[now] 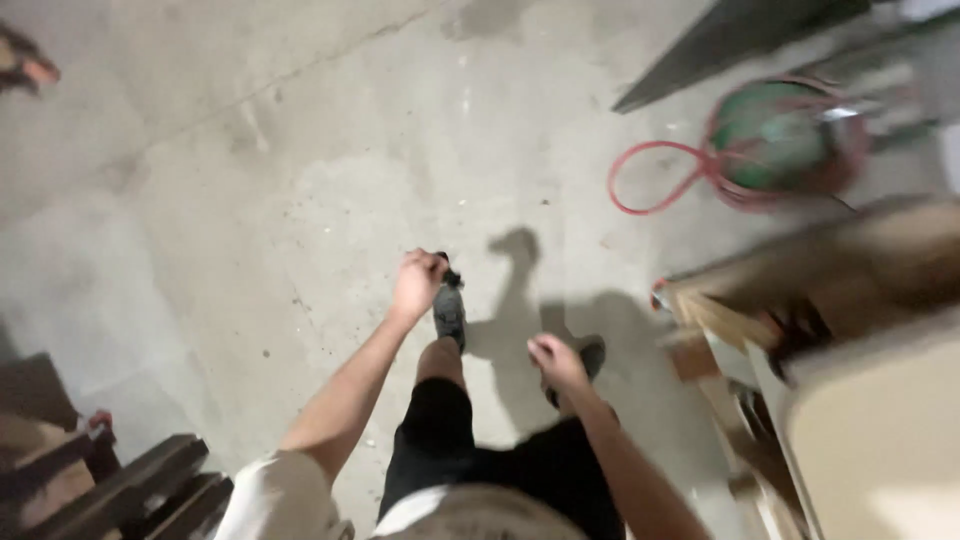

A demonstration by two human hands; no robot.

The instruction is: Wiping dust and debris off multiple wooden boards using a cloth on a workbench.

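Note:
I look straight down at a concrete floor [300, 180] while on my feet. My left hand [417, 282] is out in front, curled into a fist, with a small dark object showing at its right side; what it is I cannot tell. My right hand [556, 362] hangs lower, fingers loosely curled, with nothing visible in it. Below the hands are my black shorts [470, 450] and two dark shoes [450, 312], one stepping forward. My shadow [520, 300] falls on the floor ahead.
A green round tank wrapped with a red hose [780, 140] lies at the upper right. Cardboard boxes and boards [830, 330] crowd the right edge. Dark wooden pallets [110, 480] sit at the lower left. A dark beam [720, 45] runs along the top right.

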